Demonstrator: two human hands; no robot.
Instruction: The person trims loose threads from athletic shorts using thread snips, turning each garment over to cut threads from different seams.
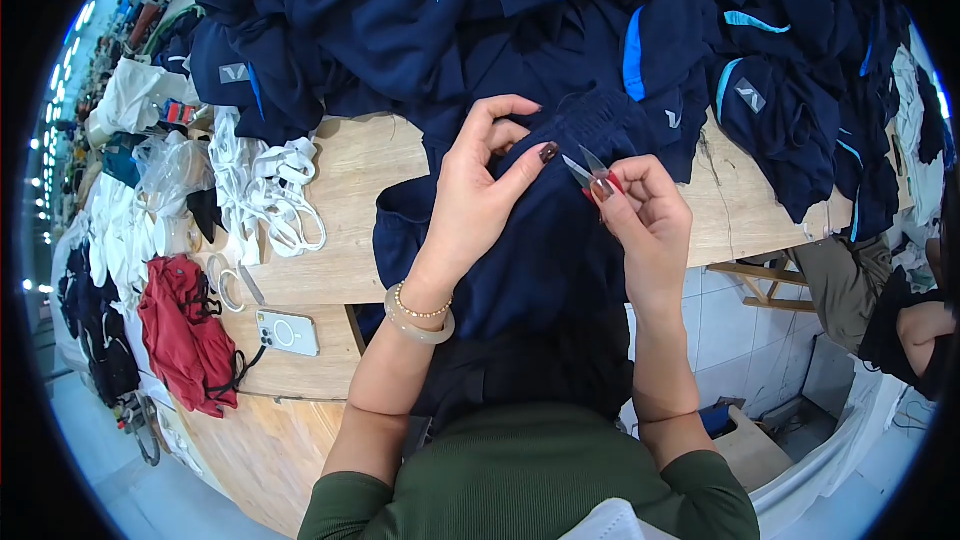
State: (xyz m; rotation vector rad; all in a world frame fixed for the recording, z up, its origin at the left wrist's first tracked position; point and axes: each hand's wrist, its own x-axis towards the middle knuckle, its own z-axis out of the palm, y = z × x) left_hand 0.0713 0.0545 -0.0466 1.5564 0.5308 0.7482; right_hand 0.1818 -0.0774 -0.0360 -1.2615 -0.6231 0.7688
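Note:
Navy fabric (560,230) lies over the table edge and my lap, with a gathered, stitched band near its top. My left hand (492,165) is at the left of that band, thumb and index finger bent around a bit of the cloth. On the right, my right hand (640,205) holds small red-handled thread snips (590,168), blades pointing up and left, close to my left thumb. The blades are apart at their tips and lie over the navy fabric. Any thread between the blades is too small to make out.
Navy garments with blue stripes (380,20) are heaped along the back. White straps (285,200), a roll of tape (231,290), a phone (288,332) and red cloth (185,335) lie left on the wooden table (370,155). Another person's arm (925,330) shows at far right.

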